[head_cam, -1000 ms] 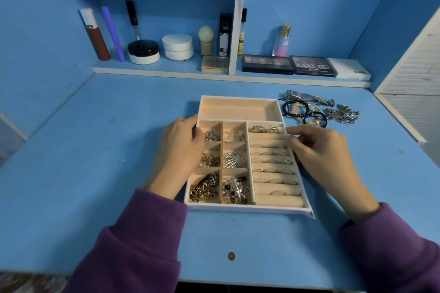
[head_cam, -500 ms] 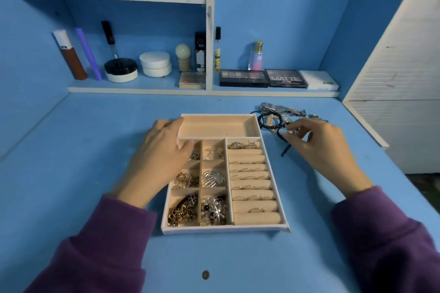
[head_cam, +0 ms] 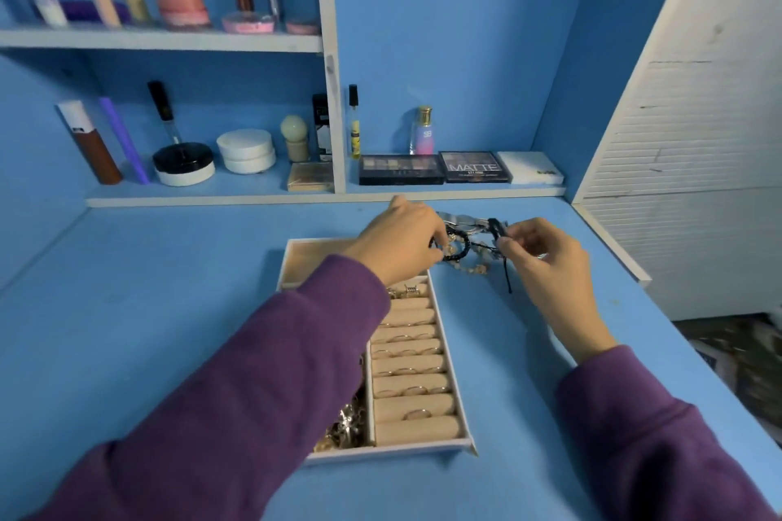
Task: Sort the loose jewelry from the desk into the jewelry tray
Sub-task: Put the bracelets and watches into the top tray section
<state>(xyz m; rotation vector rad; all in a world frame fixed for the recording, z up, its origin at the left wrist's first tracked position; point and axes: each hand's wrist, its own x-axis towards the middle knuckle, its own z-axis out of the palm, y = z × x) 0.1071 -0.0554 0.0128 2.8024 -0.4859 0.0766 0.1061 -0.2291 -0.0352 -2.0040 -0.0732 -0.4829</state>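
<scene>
Black cord bracelet [head_cam: 461, 243] was strung between both sets of fingertips, over loose jewelry pile [head_cam: 469, 266] on desk [head_cam: 169, 309]. Left hand [head_cam: 402, 245] pinched beaded loop end. Right hand [head_cam: 546, 258] pinched clasp end, with cord tail [head_cam: 508, 281] hanging below fingers. Silver watch [head_cam: 463, 220] lay just behind fingertips. Jewelry tray [head_cam: 463, 443] sat under left forearm.

Risks: cord looked snagged in pile, so pulling apart could drag pieces along desk or strain cord. Sleeve could brush tray compartments.
</scene>
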